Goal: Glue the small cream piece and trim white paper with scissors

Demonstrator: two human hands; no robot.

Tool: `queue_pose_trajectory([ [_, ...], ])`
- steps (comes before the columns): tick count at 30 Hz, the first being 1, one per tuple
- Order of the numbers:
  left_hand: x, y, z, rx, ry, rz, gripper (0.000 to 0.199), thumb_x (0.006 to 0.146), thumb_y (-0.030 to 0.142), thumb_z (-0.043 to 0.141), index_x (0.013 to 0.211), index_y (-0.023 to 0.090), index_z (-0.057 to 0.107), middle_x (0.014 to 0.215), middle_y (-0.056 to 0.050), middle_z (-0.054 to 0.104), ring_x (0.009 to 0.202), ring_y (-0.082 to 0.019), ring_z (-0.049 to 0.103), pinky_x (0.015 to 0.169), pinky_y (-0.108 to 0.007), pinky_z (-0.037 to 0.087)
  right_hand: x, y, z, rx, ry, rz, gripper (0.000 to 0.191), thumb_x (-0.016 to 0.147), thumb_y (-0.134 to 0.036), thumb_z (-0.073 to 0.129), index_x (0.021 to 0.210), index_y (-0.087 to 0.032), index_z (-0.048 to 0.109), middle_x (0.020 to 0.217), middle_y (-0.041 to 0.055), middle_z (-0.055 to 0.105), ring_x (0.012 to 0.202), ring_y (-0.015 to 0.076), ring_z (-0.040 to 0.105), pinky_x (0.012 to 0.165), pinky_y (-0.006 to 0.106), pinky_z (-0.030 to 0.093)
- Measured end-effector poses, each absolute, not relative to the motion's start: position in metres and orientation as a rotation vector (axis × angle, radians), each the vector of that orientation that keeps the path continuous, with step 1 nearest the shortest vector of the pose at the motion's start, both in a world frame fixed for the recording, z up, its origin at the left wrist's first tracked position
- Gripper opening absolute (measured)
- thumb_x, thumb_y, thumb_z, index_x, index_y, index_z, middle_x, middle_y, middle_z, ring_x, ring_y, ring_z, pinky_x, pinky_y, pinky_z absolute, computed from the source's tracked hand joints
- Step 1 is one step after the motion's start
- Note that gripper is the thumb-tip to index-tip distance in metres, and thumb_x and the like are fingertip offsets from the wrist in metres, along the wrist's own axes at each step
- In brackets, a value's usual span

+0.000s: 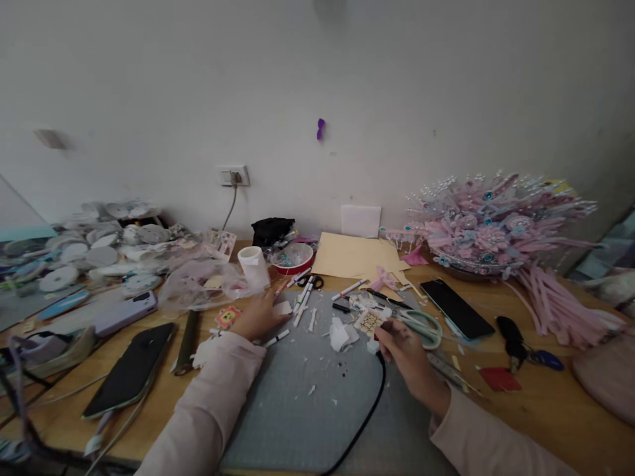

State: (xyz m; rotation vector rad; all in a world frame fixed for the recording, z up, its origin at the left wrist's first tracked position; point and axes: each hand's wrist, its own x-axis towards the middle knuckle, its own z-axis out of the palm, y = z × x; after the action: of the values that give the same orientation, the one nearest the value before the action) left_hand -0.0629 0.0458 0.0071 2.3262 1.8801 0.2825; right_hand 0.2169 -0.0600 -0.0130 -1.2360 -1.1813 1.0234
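Note:
My left hand (pixel 258 316) reaches forward among loose white-barrelled markers (pixel 303 299), palm down, its fingers stretched out and thumb apart. A small white piece (pixel 282 309) lies by its thumb. On the right of the grey cutting mat (pixel 317 423), my right hand (pixel 407 350) pinches the end of a black cable (pixel 374 404). What sits at the cable's tip is too small to make out. Just left of those fingers are a crumpled white scrap (pixel 341 335) and a small tile with a brown line pattern (pixel 370 322). Green-handled scissors (pixel 430 328) lie behind the right hand.
Black-handled scissors (pixel 313 282), a white roll (pixel 253 268), a red-rimmed bowl (pixel 294 257) and tan card sheets (pixel 354 254) stand farther back. Phones (pixel 456 307) lie on both sides. A pink beaded arrangement (pixel 489 228) fills the right rear; keys (pixel 514 360) lie at right.

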Motion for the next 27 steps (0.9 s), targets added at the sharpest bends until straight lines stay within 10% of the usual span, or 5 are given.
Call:
queue_pose_trajectory([
  [7, -0.063, 0.047, 0.000, 2.375, 1.906, 0.251, 0.034, 0.072, 0.032, 0.053, 0.097, 0.013, 0.063, 0.105, -0.018, 0.060, 0.095, -0.031, 0.059, 0.083, -0.041, 0.041, 0.215, -0.062, -0.005, -1.160, -1.189, 1.081, 0.036, 0.067, -0.051, 0.062, 0.063, -0.020, 0.045, 0.049, -0.0041, 0.050, 0.044, 0.0101, 0.045, 0.044, 0.023, 0.037],
  [13, -0.068, 0.048, -0.002, 2.364, 1.990, 0.290, 0.053, 0.068, 0.048, 0.055, 0.107, 0.013, 0.061, 0.111, -0.023, 0.056, 0.106, -0.042, 0.050, 0.084, -0.055, 0.034, 0.213, -0.062, -0.009, -1.168, -1.192, 1.095, 0.039, 0.065, -0.055, 0.062, 0.064, -0.019, 0.049, 0.052, -0.0030, 0.052, 0.047, 0.0115, 0.048, 0.046, 0.025, 0.039],
  [24, -0.033, 0.028, 0.020, 1.942, 1.544, 1.181, 0.044, 0.056, 0.043, 0.067, 0.088, 0.016, 0.053, 0.096, -0.011, 0.059, 0.098, -0.030, 0.051, 0.091, -0.045, 0.034, 0.213, -0.061, -0.002, -1.152, -1.033, 1.069, 0.045, 0.056, -0.053, 0.070, 0.079, -0.019, 0.051, 0.064, 0.0007, 0.062, 0.059, 0.0177, 0.061, 0.057, 0.031, 0.050],
  [27, 0.003, 0.008, 0.020, 1.456, 1.135, 1.223, 0.036, 0.072, 0.049, 0.049, 0.085, 0.016, 0.051, 0.090, -0.010, 0.061, 0.085, -0.021, 0.057, 0.084, -0.038, 0.043, 0.215, -0.064, -0.003, -1.152, -1.143, 0.907, 0.033, 0.066, -0.047, 0.065, 0.078, -0.020, 0.052, 0.073, 0.0039, 0.062, 0.069, 0.0198, 0.063, 0.066, 0.034, 0.052],
])
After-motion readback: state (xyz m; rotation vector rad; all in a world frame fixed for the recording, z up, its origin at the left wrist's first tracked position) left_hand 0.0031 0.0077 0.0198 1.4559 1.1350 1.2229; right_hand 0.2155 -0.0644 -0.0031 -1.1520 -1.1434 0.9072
